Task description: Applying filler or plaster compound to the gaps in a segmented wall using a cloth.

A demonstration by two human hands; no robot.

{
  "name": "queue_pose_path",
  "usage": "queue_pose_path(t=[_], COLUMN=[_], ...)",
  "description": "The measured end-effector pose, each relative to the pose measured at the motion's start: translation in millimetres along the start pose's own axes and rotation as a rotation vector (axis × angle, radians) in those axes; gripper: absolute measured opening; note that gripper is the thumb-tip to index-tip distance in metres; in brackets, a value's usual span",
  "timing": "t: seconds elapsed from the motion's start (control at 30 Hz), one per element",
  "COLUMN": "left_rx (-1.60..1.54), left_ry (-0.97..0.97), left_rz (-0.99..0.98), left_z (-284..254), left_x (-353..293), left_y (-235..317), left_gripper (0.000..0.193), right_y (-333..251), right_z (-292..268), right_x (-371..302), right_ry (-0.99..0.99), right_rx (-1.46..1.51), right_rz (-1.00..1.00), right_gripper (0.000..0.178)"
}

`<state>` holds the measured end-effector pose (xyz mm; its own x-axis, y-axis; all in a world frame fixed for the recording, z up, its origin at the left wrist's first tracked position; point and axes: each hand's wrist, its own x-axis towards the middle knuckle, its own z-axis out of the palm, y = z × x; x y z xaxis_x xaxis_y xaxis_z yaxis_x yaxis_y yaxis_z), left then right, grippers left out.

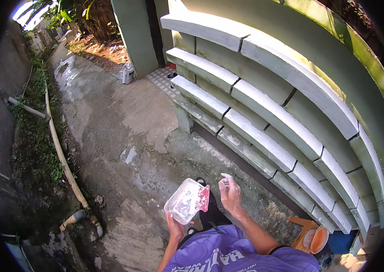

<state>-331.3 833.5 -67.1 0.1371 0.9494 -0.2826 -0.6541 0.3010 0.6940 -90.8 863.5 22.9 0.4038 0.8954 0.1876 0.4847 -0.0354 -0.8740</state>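
Note:
My left hand [175,227] grips a clear plastic tub [181,199] from below and its side. The tub is smeared inside with a white paste, and a red, paste-spotted flat piece [203,198] sticks out over its right edge; I cannot tell its exact kind. My right hand [231,195] is raised just right of the tub, not touching it, with bent fingers drawn together and white paste on the fingertips. Whether something small is pinched there is unclear. To the right stand stepped concrete ledges [275,131], their upper tiers coated white and the lowest [246,149] greyer and stained.
An orange stool [301,233] with an orange-rimmed bucket [319,240] stands at lower right. Pipes [60,154] run along the weedy left edge of the concrete path [110,131]. A whitish container [128,73] stands by the green pillar [135,41].

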Motion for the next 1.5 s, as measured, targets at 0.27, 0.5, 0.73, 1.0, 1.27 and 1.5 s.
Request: queue_pose_path(t=[0.27, 0.5, 0.73, 1.0, 1.27, 1.5], left_rx=[0.097, 0.059, 0.12, 0.138, 0.306, 0.357], left_ry=[0.211, 0.322, 0.347, 0.116, -0.199, -0.203], left_rz=[0.104, 0.138, 0.099, -0.044, -0.257, -0.245], left_z=[20.1, 48.2, 36.2, -23.3, -30.8, -4.8], left_x=[148.3, 248.7, 334.8, 478.4, 611.5, 648.2], left_y=[55.0, 107.4, 146.5, 194.0, 253.0, 268.9], left_gripper=[0.065, 0.064, 0.067, 0.064, 0.062, 0.069], right_y=[159.6, 226.3, 248.6, 237.6, 221.9, 216.4], right_z=[60.8, 91.9, 120.6, 179.3, 209.8, 198.5], right_x=[154.3, 303.8, 405.6, 400.9, 373.1, 393.0], right_ry=[-0.06, -0.03, 0.263, 0.357, 0.411, 0.419], right_rx=[-0.346, -0.556, -0.658, -0.661, -0.759, -0.816], right_rz=[-0.021, -0.028, 0.017, 0.117, 0.275, 0.289], right_gripper=[0.059, 0.085, 0.078, 0.076, 0.081, 0.083])
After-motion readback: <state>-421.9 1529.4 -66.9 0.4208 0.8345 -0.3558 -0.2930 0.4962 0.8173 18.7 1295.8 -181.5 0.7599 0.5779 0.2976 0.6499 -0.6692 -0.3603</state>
